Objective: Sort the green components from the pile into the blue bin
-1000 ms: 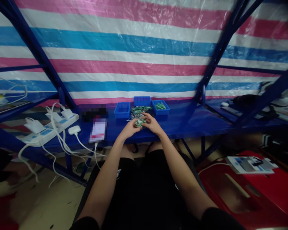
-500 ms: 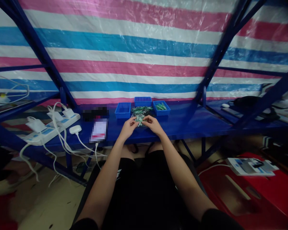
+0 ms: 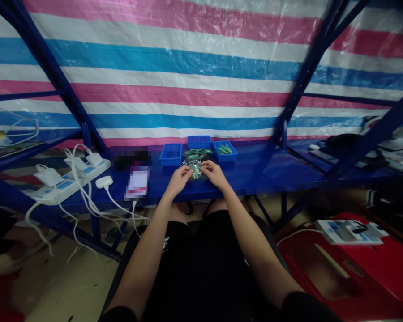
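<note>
A pile of small green and silvery pieces point(image 3: 198, 155) lies on the blue table, too fine to make out singly. At its near left edge, my left hand point(image 3: 179, 179) is closed, thumb and fingers pinched together. My right hand point(image 3: 216, 173) is closed in a similar pinch on the near right side, a short gap from the left. Between the fingertips shows a shiny, pale green patch point(image 3: 195, 169); whether the hands grip part of it is hidden. Behind the pile stand a blue tray point(image 3: 161, 163) at the left, another blue tray point(image 3: 199, 145) at the back, and a blue tray holding green pieces point(image 3: 225, 148) at the right.
Left on the table point(image 3: 265, 174) are a blurred-out phone point(image 3: 137, 182), a white charger puck point(image 3: 104, 181) and a power strip point(image 3: 77, 179) with trailing cables. Blue metal posts point(image 3: 297, 89) flank a striped sheet point(image 3: 188, 67). A red stool point(image 3: 366, 264) stands at the lower right.
My hands have drawn slightly apart over the pile, the left fingertips lowering a little. The camera has shifted slightly.
</note>
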`<action>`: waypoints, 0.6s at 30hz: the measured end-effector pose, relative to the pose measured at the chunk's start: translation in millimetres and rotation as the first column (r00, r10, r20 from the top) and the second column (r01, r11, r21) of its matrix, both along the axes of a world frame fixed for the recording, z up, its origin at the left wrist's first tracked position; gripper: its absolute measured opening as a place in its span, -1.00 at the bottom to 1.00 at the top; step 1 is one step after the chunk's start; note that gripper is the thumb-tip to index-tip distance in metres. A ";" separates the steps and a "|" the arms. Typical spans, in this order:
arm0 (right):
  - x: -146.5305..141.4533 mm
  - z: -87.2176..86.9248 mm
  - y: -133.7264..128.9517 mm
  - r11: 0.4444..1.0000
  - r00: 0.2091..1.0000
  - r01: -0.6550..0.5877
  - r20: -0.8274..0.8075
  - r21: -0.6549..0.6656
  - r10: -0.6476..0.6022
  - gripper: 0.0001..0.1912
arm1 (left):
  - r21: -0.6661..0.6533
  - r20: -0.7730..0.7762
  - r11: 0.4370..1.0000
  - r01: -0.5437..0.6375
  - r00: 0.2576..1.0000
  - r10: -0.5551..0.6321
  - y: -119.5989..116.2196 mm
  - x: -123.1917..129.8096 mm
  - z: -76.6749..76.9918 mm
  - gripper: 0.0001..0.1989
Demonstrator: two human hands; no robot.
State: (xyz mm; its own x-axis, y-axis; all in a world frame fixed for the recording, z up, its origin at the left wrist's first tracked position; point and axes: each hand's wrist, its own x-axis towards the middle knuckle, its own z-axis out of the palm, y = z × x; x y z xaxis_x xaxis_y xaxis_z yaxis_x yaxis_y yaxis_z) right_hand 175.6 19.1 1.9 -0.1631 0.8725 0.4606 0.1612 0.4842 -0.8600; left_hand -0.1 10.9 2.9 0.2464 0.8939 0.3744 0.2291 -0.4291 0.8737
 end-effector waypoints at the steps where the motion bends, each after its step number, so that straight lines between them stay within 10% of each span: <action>1: 0.1 -0.3 0.4 1.000 1.000 0.003 -0.003 0.006 -0.003 -0.70 | 0.000 -0.001 1.000 0.001 1.000 -0.001 0.1 0.0 0.0 -0.74; 18: -0.3 1.2 -2.0 0.989 0.982 0.034 0.181 0.144 -0.060 -0.76 | -0.004 0.041 1.000 0.028 0.999 -0.028 0.8 1.7 1.8 -0.75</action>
